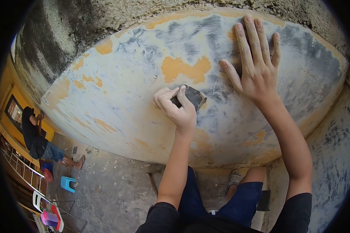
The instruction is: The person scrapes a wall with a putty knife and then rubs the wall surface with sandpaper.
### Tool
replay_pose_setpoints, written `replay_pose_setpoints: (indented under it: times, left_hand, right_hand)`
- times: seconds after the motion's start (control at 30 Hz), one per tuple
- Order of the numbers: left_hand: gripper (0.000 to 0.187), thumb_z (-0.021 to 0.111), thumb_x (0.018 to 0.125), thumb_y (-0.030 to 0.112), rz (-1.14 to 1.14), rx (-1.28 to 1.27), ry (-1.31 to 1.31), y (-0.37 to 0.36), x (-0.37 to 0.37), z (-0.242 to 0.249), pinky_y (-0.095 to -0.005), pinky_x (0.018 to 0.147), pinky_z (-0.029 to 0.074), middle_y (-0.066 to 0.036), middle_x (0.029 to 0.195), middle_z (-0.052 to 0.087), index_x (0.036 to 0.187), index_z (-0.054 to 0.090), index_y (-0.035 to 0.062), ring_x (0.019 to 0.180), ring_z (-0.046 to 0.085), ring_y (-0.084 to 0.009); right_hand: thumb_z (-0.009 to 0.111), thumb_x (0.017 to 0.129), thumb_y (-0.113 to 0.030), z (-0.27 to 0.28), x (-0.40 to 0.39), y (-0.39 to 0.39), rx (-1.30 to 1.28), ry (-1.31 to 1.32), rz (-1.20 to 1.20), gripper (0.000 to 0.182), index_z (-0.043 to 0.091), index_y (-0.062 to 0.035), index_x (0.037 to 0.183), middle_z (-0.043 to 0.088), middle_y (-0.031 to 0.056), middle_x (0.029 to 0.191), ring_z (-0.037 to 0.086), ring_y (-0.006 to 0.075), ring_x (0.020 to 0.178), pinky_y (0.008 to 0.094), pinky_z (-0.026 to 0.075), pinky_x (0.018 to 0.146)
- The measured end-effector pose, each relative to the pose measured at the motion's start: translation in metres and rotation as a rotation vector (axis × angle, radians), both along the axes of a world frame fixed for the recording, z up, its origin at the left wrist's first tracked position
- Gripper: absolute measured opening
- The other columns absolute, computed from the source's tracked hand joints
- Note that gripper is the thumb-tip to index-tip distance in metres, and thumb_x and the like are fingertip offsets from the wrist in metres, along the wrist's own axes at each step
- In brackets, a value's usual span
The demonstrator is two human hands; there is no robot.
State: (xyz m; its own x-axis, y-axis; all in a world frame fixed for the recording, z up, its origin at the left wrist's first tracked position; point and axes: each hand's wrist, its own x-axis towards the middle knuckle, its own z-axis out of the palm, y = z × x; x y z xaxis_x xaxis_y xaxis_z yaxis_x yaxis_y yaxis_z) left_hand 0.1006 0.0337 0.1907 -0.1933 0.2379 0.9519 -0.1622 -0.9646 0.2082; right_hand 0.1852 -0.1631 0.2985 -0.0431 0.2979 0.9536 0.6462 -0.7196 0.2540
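Black sleeves (295, 213) nearest; left fingers (168, 101) pinch dark sheet (193, 98).

The left hand (174, 106) pinches a piece of dark sandpaper (193, 99) between thumb and bent fingers, against a pale, curved wall (116, 85) mottled with orange and grey patches. The right hand (259, 75) lies flat on the same surface, fingers spread, up and to the right of it. At far left, a co-worker (34, 136) in dark shirt and denim shorts stands near a ladder (21, 167); a blue plastic stool (68, 184) sits on the concrete floor (105, 190).
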Motion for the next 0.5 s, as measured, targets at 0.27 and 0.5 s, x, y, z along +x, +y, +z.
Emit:
replay_pose_setpoints:
  times: [0.27, 0.5]
  left_hand:
    - [0.018, 0.079, 0.094, 0.006, 0.05, 0.095, -0.093, -0.002, 0.007, 0.066, -0.0445, 0.094, 0.037, -0.008, 0.097, 0.061, 0.101, 0.062, 0.0062, 0.097, 0.056, -0.0298]
    - [0.017, 0.076, 0.098, 0.008, 0.018, 0.032, -0.018, -0.013, 0.004, 0.051, -0.0445, 0.095, 0.038, -0.009, 0.098, 0.059, 0.098, 0.059, 0.0043, 0.096, 0.055, -0.0297]
  right_hand:
    - [0.061, 0.102, -0.056, 0.0, -0.001, 0.001, 0.015, -0.004, 0.005, 0.076, 0.05, -0.0104, 0.162, 0.042, 0.0108, 0.171, 0.035, 0.0266, 0.161, 0.0549, 0.006, 0.134]
    - [0.06, 0.102, -0.056, 0.001, 0.0, 0.002, 0.01, -0.018, 0.007, 0.075, 0.051, -0.01, 0.161, 0.044, 0.0108, 0.17, 0.035, 0.0267, 0.16, 0.0539, 0.005, 0.134]
